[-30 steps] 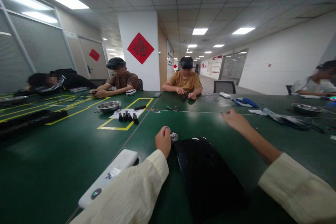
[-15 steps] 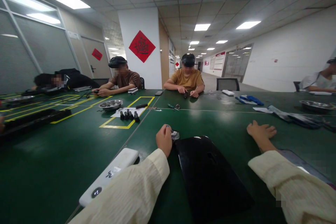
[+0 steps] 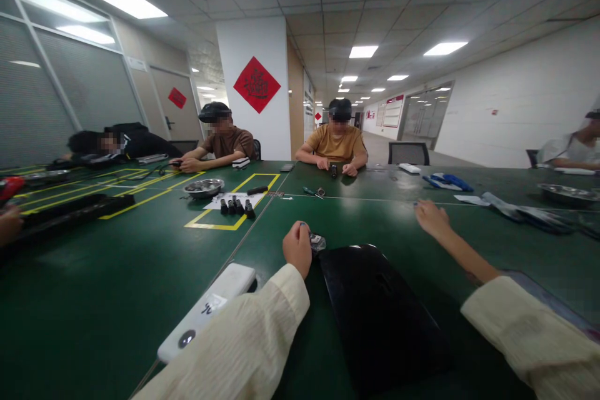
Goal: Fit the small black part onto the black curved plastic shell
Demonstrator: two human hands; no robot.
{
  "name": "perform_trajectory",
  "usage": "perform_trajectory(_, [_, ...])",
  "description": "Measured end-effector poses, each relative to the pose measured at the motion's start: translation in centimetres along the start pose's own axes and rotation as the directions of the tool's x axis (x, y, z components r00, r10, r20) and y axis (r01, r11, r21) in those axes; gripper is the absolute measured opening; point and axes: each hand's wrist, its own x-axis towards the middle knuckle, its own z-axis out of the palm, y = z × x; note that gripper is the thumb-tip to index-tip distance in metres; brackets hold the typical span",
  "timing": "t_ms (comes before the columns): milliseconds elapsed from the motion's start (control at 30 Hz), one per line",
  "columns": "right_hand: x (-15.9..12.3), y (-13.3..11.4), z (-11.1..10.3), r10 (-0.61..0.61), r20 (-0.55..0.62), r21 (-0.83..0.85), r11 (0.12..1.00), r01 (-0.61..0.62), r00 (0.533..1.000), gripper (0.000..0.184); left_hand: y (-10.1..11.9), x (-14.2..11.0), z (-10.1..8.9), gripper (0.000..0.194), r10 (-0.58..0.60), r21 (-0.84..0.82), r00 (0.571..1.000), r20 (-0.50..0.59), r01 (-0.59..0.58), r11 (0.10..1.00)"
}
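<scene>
hands: left hand curled nearly to a fist, gripping a clear packet; right hand raised out to the side, fingers partly bent, cannot tell whether they hold anything
packet: crinkled see-through plastic, contents dark and too small to make out, just beyond the far edge of the black panel
black panel: glossy, roughly rectangular, rounded corners, lying between the forearms
sleeves: cream, finely ribbed fabric
white case: smooth, long, rounded, with dark round spot, beside left sleeve
surface: green, faintly shiny
black cylinders: short, clustered by white paper within yellow tape
bowl: shiny round metal
</scene>
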Motion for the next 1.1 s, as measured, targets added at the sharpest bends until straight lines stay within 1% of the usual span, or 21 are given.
perform_trajectory(67, [-2.5,-3.9,-0.4,-0.189,0.033,0.069,0.98,0.187,0.981,0.038,0.2,0.4,-0.1,0.02,-0.043,-0.053,0.998,-0.048,0.04,0.998])
perform_trajectory(100, [-4.3,-5.8,-0.5,-0.377,0.045,0.189,0.912,0.363,0.925,0.042,0.4,0.7,-0.2,0.019,-0.073,-0.085,0.994,-0.076,0.067,0.994])
perform_trajectory(133, [-6.6,-7.6,-0.5,-0.55,0.047,0.298,0.804,0.514,0.834,0.044,0.4,1.1,-0.4,0.018,-0.108,-0.121,0.988,-0.106,0.095,0.988])
perform_trajectory(167, [-9.0,-9.2,-0.5,-0.675,0.056,0.37,0.699,0.612,0.736,0.045,0.4,1.4,-0.5,0.017,-0.148,-0.161,0.98,-0.132,0.127,0.979])
perform_trajectory(233, [-14.0,-11.6,-0.2,-0.813,0.109,0.424,0.559,0.713,0.572,0.046,0.1,2.2,-0.9,0.015,-0.244,-0.245,0.948,-0.203,0.193,0.95])
perform_trajectory(300, [-17.9,-12.9,0.2,-0.889,0.213,0.444,0.457,0.771,0.405,0.046,-0.7,2.9,-1.3,0.015,-0.336,-0.289,0.9,-0.278,0.255,0.923])
perform_trajectory(333, [-19.1,-13.2,0.3,-0.901,0.252,0.444,0.431,0.786,0.352,0.047,-1.2,3.3,-1.5,0.015,-0.381,-0.301,0.87,-0.313,0.29,0.909])
perform_trajectory(367, [-20.0,-13.3,0.4,-0.904,0.272,0.434,0.421,0.796,0.33,0.047,-1.6,3.6,-1.6,0.014,-0.416,-0.313,0.845,-0.336,0.317,0.895])
perform_trajectory(400, [-20.3,-13.3,0.3,-0.901,0.278,0.421,0.426,0.801,0.333,0.046,-2.0,3.8,-1.7,0.015,-0.442,-0.325,0.829,-0.344,0.337,0.884])
perform_trajectory(433, [-20.3,-13.3,0.1,-0.893,0.268,0.406,0.445,0.798,0.362,0.043,-2.3,3.9,-1.7,0.015,-0.454,-0.331,0.82,-0.348,0.346,0.878])
perform_trajectory(533, [-18.5,-13.7,-1.2,-0.85,0.181,0.361,0.525,0.771,0.494,0.037,-2.5,3.9,-1.5,0.015,-0.46,-0.339,0.82,-0.34,0.349,0.874])
perform_trajectory(567, [-17.7,-14.0,-1.6,-0.838,0.143,0.349,0.541,0.765,0.527,0.037,-2.4,3.8,-1.5,0.014,-0.457,-0.336,0.824,-0.336,0.348,0.875])
perform_trajectory(600, [-16.8,-14.4,-1.9,-0.831,0.109,0.338,0.547,0.766,0.546,0.037,-2.2,3.7,-1.5,0.014,-0.451,-0.33,0.828,-0.334,0.346,0.878])
perform_trajectory(633, [-16.0,-14.9,-2.1,-0.832,0.089,0.332,0.544,0.771,0.548,0.037,-2.0,3.5,-1.4,0.014,-0.446,-0.323,0.832,-0.33,0.344,0.881])
perform_trajectory(700, [-14.5,-15.8,-1.7,-0.844,0.103,0.327,0.529,0.783,0.527,0.039,-1.7,3.4,-1.5,0.014,-0.43,-0.306,0.841,-0.327,0.337,0.891])
perform_trajectory(800, [-13.2,-17.0,0.2,-0.857,0.171,0.293,0.515,0.806,0.486,0.044,-1.7,3.3,-1.6,0.015,-0.41,-0.282,0.852,-0.326,0.326,0.902])
perform_trajectory(900, [-12.8,-18.0,2.5,-0.859,0.208,0.2,0.506,0.839,0.468,0.052,-2.2,3.7,-1.5,0.016,-0.386,-0.252,0.86,-0.332,0.314,0.915])
perform_trajectory(967, [-12.8,-18.6,3.6,-0.856,0.217,0.137,0.502,0.854,0.469,0.051,-2.7,3.9,-1.5,0.015,-0.365,-0.237,0.869,-0.333,0.297,0.925])
perform_trajectory(1033, [-12.9,-19.2,4.2,-0.856,0.213,0.1,0.499,0.861,0.471,0.047,-3.0,4.1,-1.5,0.014,-0.349,-0.23,0.877,-0.328,0.285,0.931])
perform_trajectory(1067, [-12.9,-19.3,4.1,-0.852,0.207,0.093,0.506,0.858,0.48,0.046,-3.0,4.0,-1.5,0.013,-0.343,-0.228,0.881,-0.327,0.279,0.933])
perform_trajectory(1100, [-12.7,-19.4,3.9,-0.842,0.195,0.095,0.526,0.845,0.502,0.044,-3.0,4.0,-1.5,0.014,-0.339,-0.231,0.883,-0.325,0.273,0.934])
